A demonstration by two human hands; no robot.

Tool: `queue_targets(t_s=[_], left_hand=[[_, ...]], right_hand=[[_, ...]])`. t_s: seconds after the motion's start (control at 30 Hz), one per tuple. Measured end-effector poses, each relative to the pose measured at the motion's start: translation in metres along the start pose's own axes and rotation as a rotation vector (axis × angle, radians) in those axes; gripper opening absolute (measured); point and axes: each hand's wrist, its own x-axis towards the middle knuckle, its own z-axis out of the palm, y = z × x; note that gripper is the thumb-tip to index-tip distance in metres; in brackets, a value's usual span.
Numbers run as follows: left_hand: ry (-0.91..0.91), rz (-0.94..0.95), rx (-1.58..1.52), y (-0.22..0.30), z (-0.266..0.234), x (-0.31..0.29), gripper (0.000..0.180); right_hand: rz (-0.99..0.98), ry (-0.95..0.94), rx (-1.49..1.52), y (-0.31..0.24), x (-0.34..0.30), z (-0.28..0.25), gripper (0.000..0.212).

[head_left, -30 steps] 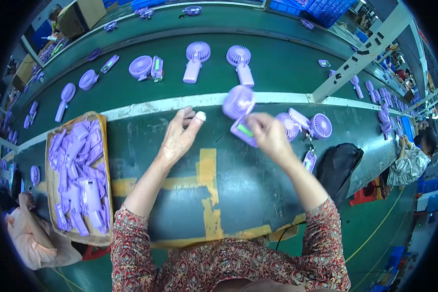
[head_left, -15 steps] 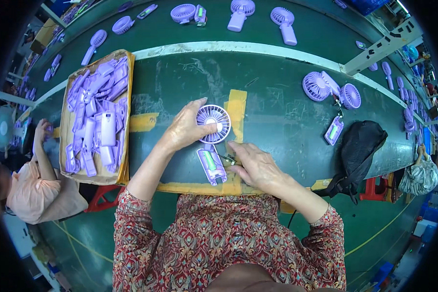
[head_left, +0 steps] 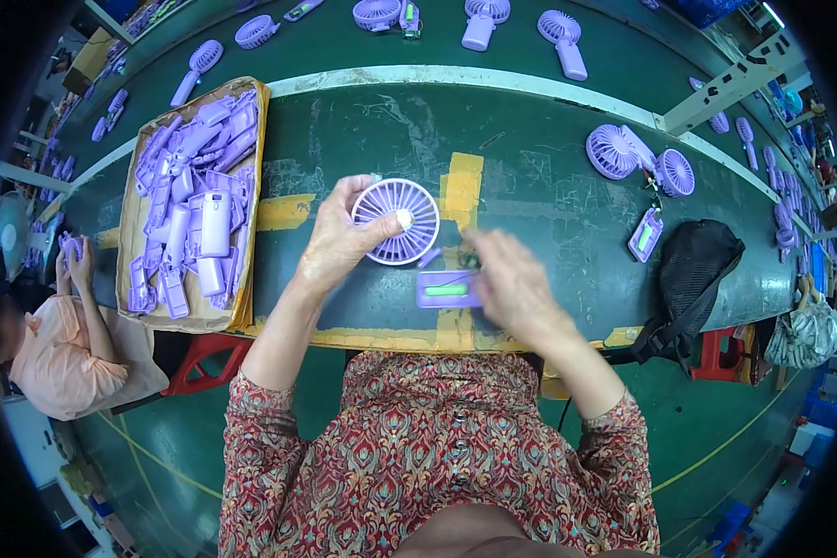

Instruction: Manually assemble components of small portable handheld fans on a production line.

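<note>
My left hand (head_left: 339, 232) grips a round purple fan head (head_left: 384, 244), its thumb pressed across the grille at the white hub. Just below and to the right, the purple handle half (head_left: 428, 299) of the fan lies sideways, with a green battery (head_left: 446, 290) in it and thin wiring over it. My right hand (head_left: 519, 284) is at the right end of that handle half, covering it. Motion smears its fingers, so I cannot make out whether they grip the handle or the small dark part beside them.
At left stands a cardboard box (head_left: 262, 177) of purple casing pieces. Assembled fans (head_left: 614, 152) and an open handle (head_left: 644, 234) lie at right, near a black mesh bag (head_left: 696, 279). More fans (head_left: 561, 42) sit beyond the white rail (head_left: 474, 77). A co-worker (head_left: 70, 349) sits at far left.
The fan head has tilted to face up more fully in my left hand. Its handle half has swung from pointing down to lying sideways toward my right hand, which has moved up and right.
</note>
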Motion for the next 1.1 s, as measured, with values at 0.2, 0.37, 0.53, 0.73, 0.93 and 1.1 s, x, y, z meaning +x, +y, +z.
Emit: queue_targets(t_s=[0.2, 0.37, 0.53, 0.73, 0.93, 1.1], left_hand=[[0.053, -0.046, -0.026, -0.031, -0.010, -0.001, 0.058], [0.035, -0.013, -0.189, -0.020, -0.008, -0.008, 0.050], [-0.017, 0.137, -0.259, 0.023, 0.001, -0.012, 0.062], [0.063, 0.249, -0.175, 0.036, -0.003, -0.009, 0.071], [0.111, 0.262, -0.203, 0.025, -0.011, -0.005, 0.069], [0.092, 0.320, -0.270, 0.037, -0.007, -0.010, 0.065]], right_hand=[[0.157, 0.272, 0.032, 0.015, 0.003, -0.036, 0.065], [0.369, 0.129, -0.009, 0.002, -0.010, -0.002, 0.080], [0.389, -0.118, 0.027, -0.006, 0.006, 0.007, 0.073], [0.230, -0.224, 0.342, 0.011, 0.003, 0.002, 0.029], [0.462, -0.143, 1.436, 0.024, -0.016, 0.016, 0.032], [0.667, -0.055, 1.940, 0.030, -0.025, 0.022, 0.037]])
